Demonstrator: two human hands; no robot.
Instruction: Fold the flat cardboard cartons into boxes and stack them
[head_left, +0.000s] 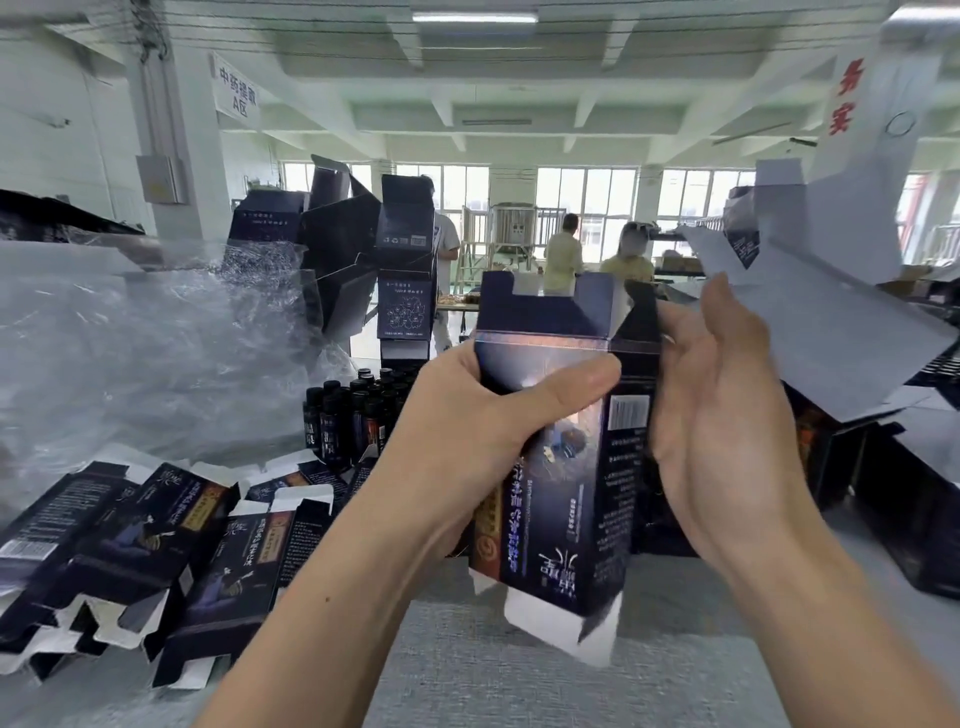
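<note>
Two bare forearms come up from the near edge over the grey table (467, 686). To the left of them, flat cartons (156, 545) lie fanned out and overlapping, their white flaps showing. Behind those stands a cluster of small dark bottles (358, 410), and a big heap of crumpled clear plastic wrap (130, 338) fills the left side. Folded boxes (405, 270) are stacked upright further back. On the right, a pile of opened cartons (831, 322) with white undersides juts up close by. It covers part of the room and of the dark boxes (909, 493) below it.

People (563, 254) stand far off by the windows, too small to make out. The print on the cartons is blurred.

The carton (561, 493) being worked is held upright above the table between both hands, its white bottom flaps hanging loose. The left hand (467, 441) grips its left edge, with the thumb lying across the front panel. The right hand (727, 426) is flat with straight fingers, palm facing the carton's right side and fingertips touching the dark top flap. The carton's back is hidden.
</note>
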